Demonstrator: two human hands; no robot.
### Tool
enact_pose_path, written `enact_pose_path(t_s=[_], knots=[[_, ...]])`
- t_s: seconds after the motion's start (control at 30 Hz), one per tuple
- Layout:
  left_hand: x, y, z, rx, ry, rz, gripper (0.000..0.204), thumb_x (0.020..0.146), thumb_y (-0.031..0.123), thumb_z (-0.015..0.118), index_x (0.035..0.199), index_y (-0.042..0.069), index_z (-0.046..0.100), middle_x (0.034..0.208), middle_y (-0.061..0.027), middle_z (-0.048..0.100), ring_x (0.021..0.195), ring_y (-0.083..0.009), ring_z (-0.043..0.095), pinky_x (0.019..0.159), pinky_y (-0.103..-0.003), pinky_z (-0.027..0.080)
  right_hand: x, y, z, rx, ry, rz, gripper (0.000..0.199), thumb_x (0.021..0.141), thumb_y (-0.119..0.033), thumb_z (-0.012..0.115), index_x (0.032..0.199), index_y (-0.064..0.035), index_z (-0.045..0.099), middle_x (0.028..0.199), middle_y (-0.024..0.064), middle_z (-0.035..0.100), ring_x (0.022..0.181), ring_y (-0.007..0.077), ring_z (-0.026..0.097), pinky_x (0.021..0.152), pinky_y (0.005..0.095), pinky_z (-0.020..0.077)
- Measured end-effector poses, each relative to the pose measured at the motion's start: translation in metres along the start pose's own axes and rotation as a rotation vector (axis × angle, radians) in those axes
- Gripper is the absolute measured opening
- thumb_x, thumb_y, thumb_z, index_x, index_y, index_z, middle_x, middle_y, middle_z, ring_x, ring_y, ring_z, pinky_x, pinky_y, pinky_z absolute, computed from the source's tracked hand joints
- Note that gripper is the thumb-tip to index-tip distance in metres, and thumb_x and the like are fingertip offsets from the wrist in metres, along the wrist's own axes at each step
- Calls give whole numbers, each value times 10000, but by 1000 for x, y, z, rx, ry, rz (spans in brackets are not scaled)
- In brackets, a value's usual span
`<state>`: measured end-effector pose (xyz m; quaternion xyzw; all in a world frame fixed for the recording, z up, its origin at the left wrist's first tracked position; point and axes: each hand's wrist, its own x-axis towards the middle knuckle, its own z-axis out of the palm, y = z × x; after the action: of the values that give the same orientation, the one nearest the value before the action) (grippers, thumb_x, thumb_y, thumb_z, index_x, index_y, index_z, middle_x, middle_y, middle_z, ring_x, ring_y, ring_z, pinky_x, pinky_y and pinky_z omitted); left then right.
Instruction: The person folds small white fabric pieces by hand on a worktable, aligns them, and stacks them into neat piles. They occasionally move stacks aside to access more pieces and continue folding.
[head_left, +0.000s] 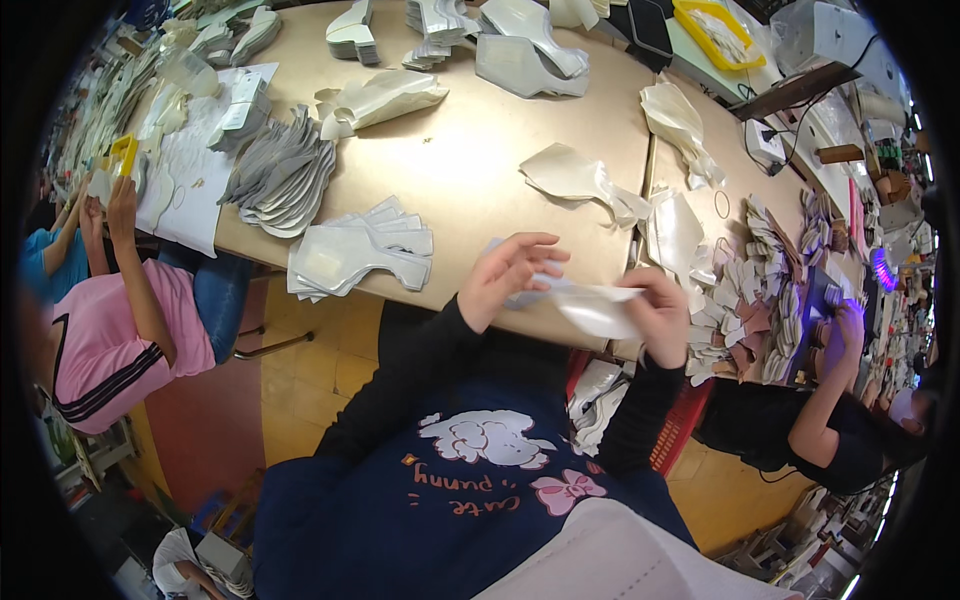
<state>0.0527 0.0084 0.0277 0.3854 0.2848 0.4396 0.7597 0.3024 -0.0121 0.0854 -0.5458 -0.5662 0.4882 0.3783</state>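
Note:
Over the table's near edge, my right hand (662,316) pinches a thin white cut piece (592,312), slightly blurred by motion. My left hand (508,276) is beside it, fingers stretched out and apart. Another pale piece (540,283) shows partly behind the left fingers; whether they touch it I cannot tell. To the left lies a fanned stack of white curved pieces (350,255), which look like shoe-upper parts. Beyond my hands, a creamy, limp piece (580,180) rests on the tabletop, and a similar piece (672,232) is at the right.
A grey fanned stack (283,175) and more piles (525,60) cover parts of the tan table (470,140). A red crate (682,425) with pale pieces stands below at my right. Co-workers sit left, in pink (135,335), and right, in black (800,430).

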Motion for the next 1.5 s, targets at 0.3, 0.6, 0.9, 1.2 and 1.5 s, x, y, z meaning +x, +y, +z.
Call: enact_pose_path(t_s=[0.3, 0.6, 0.9, 1.2, 1.5], knots=[[-44, -15, -24, 200, 385, -152, 152, 897, 16, 669, 1035, -11, 611, 949, -63, 695, 802, -91, 618, 716, -212, 492, 24, 8, 51, 55, -339, -144, 249, 811, 58, 672, 1046, -23, 683, 1181, 120, 623, 1047, 202, 613, 914, 322, 480], [-44, -4, -23, 575, 356, -26, 325, 909, 50, 661, 1234, 29, 652, 971, -83, 723, 794, -62, 618, 723, -225, 510, 50, 16, 73, 64, -381, 188, 330, 790, -11, 731, 1117, 18, 702, 1066, 103, 673, 991, 162, 627, 899, 279, 477], [-47, -4, -48, 711, 579, -92, 194, 938, 98, 622, 1101, 4, 671, 824, -76, 709, 665, -96, 650, 617, -229, 523, 61, 27, 74, -22, -380, 121, 330, 780, -10, 736, 1104, 40, 698, 1026, 85, 680, 962, 157, 630, 891, 267, 470], [-45, -11, -52, 696, 599, -68, 143, 926, 117, 623, 1008, 1, 643, 712, -66, 664, 613, -119, 643, 584, -256, 511, 67, 27, 81, -108, -418, 83, 323, 775, -50, 736, 1088, 20, 705, 1010, 109, 689, 935, 188, 644, 873, 281, 479], [-44, -9, -51, 700, 607, -48, 105, 915, 94, 631, 963, 2, 646, 689, -49, 651, 595, -98, 628, 558, -238, 495, 70, 27, 82, -125, -443, 78, 328, 771, -46, 735, 1090, 20, 704, 1011, 113, 691, 928, 191, 650, 869, 285, 487]])
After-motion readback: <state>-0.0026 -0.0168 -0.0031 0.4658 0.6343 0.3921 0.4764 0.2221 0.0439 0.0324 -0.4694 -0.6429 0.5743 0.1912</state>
